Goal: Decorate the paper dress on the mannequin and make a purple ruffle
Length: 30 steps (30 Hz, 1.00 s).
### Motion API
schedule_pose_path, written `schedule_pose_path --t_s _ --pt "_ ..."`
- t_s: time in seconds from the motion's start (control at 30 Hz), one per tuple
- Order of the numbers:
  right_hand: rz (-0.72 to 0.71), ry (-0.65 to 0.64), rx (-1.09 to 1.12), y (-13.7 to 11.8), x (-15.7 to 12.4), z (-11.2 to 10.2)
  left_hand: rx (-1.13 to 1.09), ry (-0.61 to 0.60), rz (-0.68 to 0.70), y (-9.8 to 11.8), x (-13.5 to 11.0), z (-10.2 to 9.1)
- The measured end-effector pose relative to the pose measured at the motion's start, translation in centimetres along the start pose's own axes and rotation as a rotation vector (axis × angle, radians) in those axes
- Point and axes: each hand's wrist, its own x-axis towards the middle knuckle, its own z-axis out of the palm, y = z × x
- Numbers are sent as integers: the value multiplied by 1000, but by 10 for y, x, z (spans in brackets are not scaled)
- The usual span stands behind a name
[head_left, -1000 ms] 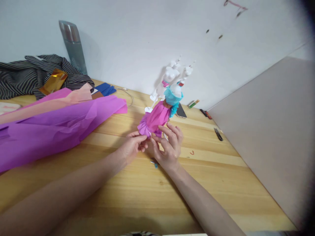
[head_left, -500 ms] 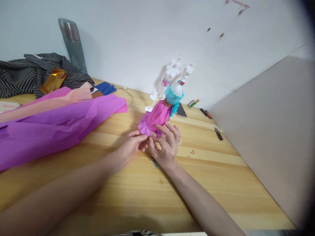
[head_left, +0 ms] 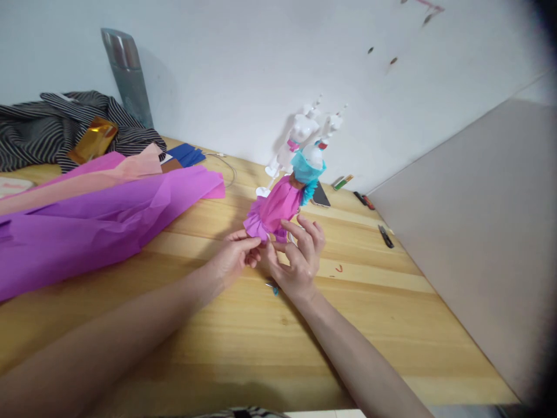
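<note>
A white mannequin doll (head_left: pixel 311 158) stands on the wooden table (head_left: pixel 270 342), dressed in a magenta crepe-paper dress (head_left: pixel 276 210) with a teal paper bodice (head_left: pixel 306 170). My left hand (head_left: pixel 235 259) pinches the purple ruffled hem of the dress at its lower left. My right hand (head_left: pixel 296 258) is at the hem's right side, thumb and forefinger on the paper, the other fingers raised and spread. Two more bare white mannequins (head_left: pixel 300 134) stand just behind the dressed one.
Large purple and pink crepe-paper sheets (head_left: pixel 96 217) lie at the left. A striped cloth (head_left: pixel 56 125), a gold foil piece (head_left: pixel 89 142), a steel flask (head_left: pixel 126 75), blue paper (head_left: pixel 185 155), a phone (head_left: pixel 321 196), a small snipper (head_left: pixel 386 237) and a grey board (head_left: pixel 478 232) surround the work.
My right hand's fingers curled in against the hem and have spread upward again. The left hand and the doll have hardly moved.
</note>
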Motion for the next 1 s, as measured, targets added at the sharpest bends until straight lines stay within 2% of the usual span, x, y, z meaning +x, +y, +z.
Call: schedule_pose_path --t_s 0.43,1.0 --pt "-20 47 -35 -3 2 1 17 -4 5 -2 1 -1" --pt "-17 -6 5 -4 1 1 0 -43 16 -3 1 -2"
